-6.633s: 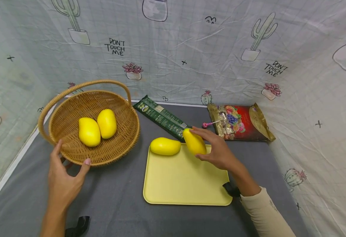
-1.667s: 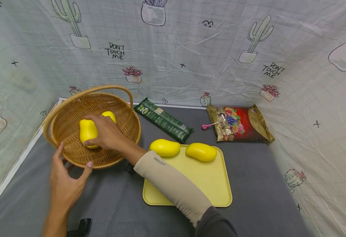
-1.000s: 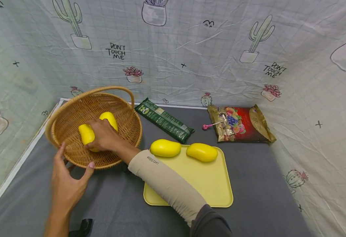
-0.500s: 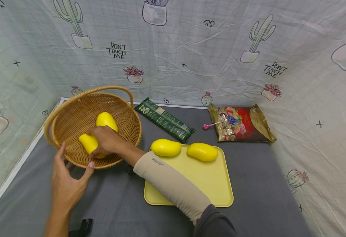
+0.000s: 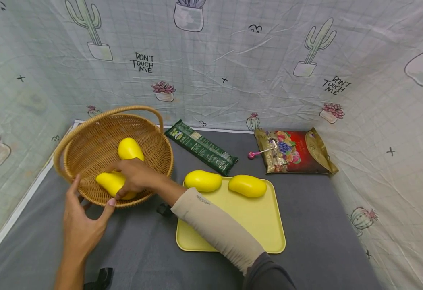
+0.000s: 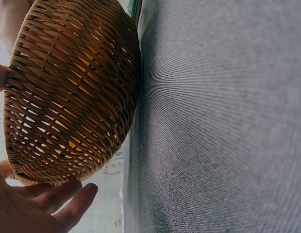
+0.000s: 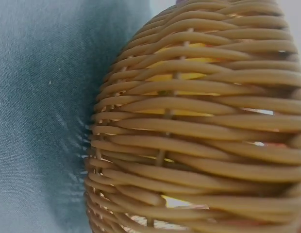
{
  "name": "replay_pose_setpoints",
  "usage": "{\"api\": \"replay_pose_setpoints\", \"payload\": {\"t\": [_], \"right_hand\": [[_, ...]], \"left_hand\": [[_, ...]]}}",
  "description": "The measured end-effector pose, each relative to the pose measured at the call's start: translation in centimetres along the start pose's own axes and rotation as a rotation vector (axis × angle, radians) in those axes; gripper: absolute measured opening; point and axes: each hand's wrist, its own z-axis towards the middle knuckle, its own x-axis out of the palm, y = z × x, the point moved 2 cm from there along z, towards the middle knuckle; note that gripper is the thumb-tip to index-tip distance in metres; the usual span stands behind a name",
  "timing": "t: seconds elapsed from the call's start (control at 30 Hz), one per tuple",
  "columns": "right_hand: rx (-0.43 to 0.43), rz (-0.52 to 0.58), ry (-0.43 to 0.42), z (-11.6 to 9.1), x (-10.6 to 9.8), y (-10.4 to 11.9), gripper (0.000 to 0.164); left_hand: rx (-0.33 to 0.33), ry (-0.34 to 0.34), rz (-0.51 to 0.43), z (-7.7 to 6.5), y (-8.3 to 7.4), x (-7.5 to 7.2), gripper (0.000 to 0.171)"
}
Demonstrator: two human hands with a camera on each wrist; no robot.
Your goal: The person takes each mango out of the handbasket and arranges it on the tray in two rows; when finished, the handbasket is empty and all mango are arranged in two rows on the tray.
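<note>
A wicker basket [image 5: 88, 149] with an arched handle stands at the left. My left hand [image 5: 84, 221] holds its near side, thumb at the rim and fingers [image 6: 75, 204] along the outer weave in the left wrist view. Inside the basket, my right hand [image 5: 137, 176] grips a yellow mango [image 5: 110, 182] lying slantwise by the near wall, its right part covered by the hand. Behind it rests a second mango [image 5: 129, 149]. Two more mangoes, one left [image 5: 202, 181] and one right [image 5: 247, 185], lie along the far edge of a yellow tray [image 5: 240, 225].
A long green packet [image 5: 200, 147] lies behind the tray. Farther right are a pink lollipop [image 5: 253, 154] and a red and gold candy bag [image 5: 295, 151]. My right forearm crosses the tray's left part. A patterned cloth wall [image 5: 211, 60] closes off the back and sides.
My right hand has set a mango on the tray, then reached into the basket. There it has turned a mango and shifted it toward the near rim. My left hand keeps its place.
</note>
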Motion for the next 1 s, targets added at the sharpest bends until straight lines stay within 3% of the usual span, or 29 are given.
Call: {"api": "replay_pose_setpoints", "payload": {"t": [0.23, 0.47, 1.0], "right_hand": [[-0.031, 0.127, -0.065, -2.0, -1.1, -0.6, 0.084], [-0.056, 0.158, -0.129, -3.7, -2.2, -1.2, 0.086], [-0.203, 0.215, -0.317, -8.4, -4.3, -2.7, 0.083]], "left_hand": [[-0.013, 0.0, -0.006, 0.1, 0.1, 0.1, 0.104], [-0.025, -0.009, -0.002, 0.2, 0.1, 0.1, 0.104], [-0.03, -0.009, -0.004, 0.3, 0.0, 0.1, 0.105]]}}
